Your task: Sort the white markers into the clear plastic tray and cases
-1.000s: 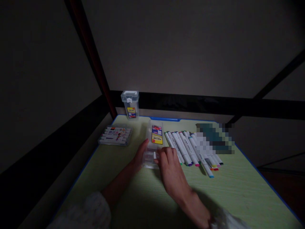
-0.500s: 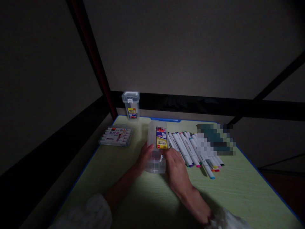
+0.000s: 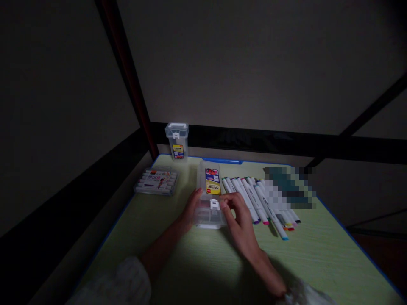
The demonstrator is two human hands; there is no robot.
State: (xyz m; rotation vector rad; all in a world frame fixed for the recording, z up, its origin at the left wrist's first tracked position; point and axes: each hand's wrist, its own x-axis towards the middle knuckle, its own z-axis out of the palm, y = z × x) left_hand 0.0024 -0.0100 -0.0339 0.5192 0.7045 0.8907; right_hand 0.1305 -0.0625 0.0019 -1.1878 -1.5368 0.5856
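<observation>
A clear plastic marker case (image 3: 208, 214) lies on its back on the green table, its yellow label upward and its lidded end toward me. My left hand (image 3: 191, 205) grips the case along its left side, the thumb near the seam of the lid. At the right side, my right hand (image 3: 238, 214) has its thumb and fingers closed on the lid's edge, beside the white latch (image 3: 214, 204). Just right of the case, several white markers (image 3: 251, 197) with coloured ends lie in a loose row.
A second clear case (image 3: 178, 144) stands upright at the table's back left corner. A flat box of markers (image 3: 156, 181) lies at the left edge. On the right is a pixelated dark green object (image 3: 294, 186). The table (image 3: 305, 262) has a blue rim, with walls behind and left.
My right hand has shifted from over the white latch to the right side of the lid, uncovering the latch. The case tilted up briefly and lies flat again. My left hand keeps its grip.
</observation>
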